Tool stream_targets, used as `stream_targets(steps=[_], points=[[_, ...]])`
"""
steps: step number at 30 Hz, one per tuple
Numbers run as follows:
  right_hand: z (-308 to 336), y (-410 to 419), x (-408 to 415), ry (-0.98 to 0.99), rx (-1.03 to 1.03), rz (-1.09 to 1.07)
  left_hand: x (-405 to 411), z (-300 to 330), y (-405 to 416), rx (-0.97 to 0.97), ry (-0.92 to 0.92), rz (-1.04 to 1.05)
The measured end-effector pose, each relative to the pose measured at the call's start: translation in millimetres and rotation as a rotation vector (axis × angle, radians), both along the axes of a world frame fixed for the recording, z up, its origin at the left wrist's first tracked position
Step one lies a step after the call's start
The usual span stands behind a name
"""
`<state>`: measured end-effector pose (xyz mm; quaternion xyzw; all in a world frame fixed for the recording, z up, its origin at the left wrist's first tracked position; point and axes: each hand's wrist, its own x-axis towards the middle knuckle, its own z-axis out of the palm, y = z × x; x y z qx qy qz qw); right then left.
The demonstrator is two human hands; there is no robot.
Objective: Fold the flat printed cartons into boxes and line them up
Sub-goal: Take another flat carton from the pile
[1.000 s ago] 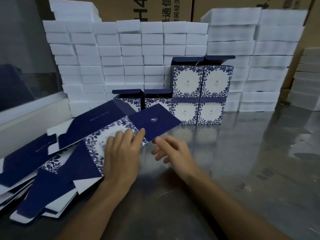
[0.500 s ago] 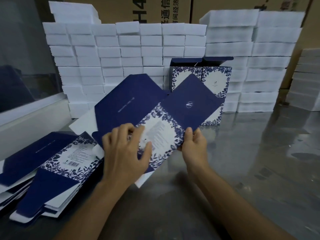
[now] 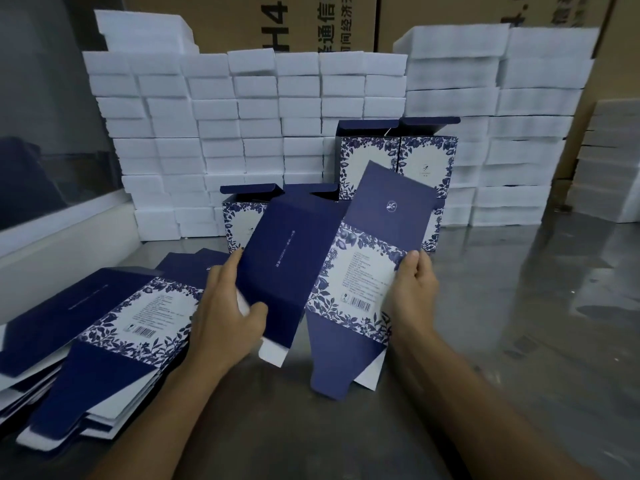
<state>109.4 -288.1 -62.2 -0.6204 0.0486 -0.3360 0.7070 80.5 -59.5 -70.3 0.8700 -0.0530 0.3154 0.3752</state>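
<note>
Opening a flat carton (image 3: 332, 271) in mid-air above the steel table (image 3: 485, 341), centre of view. Left hand (image 3: 225, 317) grasps the plain navy panel, thumb on its face, fingers curled behind the left edge. Right hand (image 3: 412, 289) pinches the right edge of the floral label panel, thumb on the front. The blank is creased along the fold between the two panels and stands roughly upright; bottom flaps hang free just above the table, the top lid flap points to 12 o'clock.

Handling, judged: thin printed card, light, stiff across panels but weak at the scored creases; the glossy face could slip. Best held at panel edges near the creases, not by the flaps, which would bend or tear.

Pile of flat cartons (image 3: 104, 327) lies at 9 o'clock, touching the table. Folded boxes (image 3: 398, 157) stand at 12 o'clock, stacked two high, lids open, against a wall of white foam blocks (image 3: 242, 109). Brown shipping cartons (image 3: 311, 22) behind those.
</note>
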Motion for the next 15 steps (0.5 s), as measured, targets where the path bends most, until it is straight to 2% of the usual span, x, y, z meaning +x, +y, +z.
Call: stream_targets(steps=[5,12,15], points=[[-1,15,-8,0.007,-0.134,0.322,-1,2,-5,-0.137,-0.033,-0.159],[3,39,-16,-0.162,-0.302,0.417,-1,2,-17,-0.672,0.023,-0.502],[4,42,-15,-0.151,-0.274,0.437,-5,4,-20,-0.733,0.179,-0.632]])
